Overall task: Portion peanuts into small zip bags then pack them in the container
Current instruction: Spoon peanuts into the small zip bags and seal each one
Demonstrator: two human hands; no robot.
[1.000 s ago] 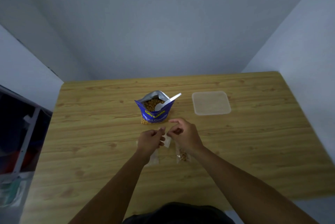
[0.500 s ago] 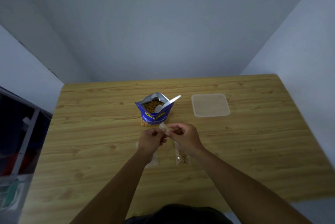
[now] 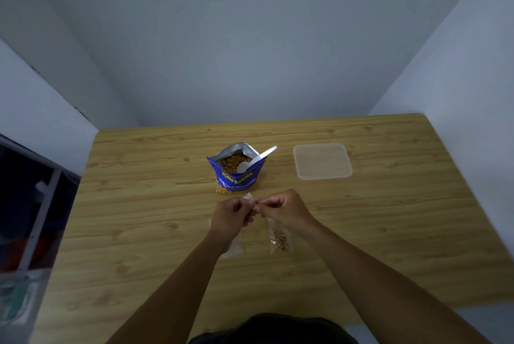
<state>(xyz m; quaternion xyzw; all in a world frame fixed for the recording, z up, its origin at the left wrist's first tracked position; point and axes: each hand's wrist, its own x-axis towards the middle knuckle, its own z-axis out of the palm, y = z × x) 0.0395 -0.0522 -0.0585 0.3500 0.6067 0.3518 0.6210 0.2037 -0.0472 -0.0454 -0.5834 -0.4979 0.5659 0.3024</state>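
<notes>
An open blue peanut bag (image 3: 236,176) stands mid-table with a white plastic spoon (image 3: 254,163) resting in it. Just in front of it, my left hand (image 3: 232,214) and my right hand (image 3: 283,208) meet, both pinching a small clear zip bag (image 3: 248,196) whose corner pokes up between the fingertips. A filled zip bag with peanuts (image 3: 280,239) lies on the table under my right wrist. Empty zip bags (image 3: 235,246) lie under my left wrist, partly hidden. The clear square container (image 3: 322,161) sits to the right of the peanut bag.
The wooden table (image 3: 139,218) ends against grey walls at the back and right. A metal frame and dark clutter (image 3: 30,218) lie beyond its left edge.
Both hands lifted the small zip bag slightly away from me toward the peanut bag and drew their fingertips closer together on it.
</notes>
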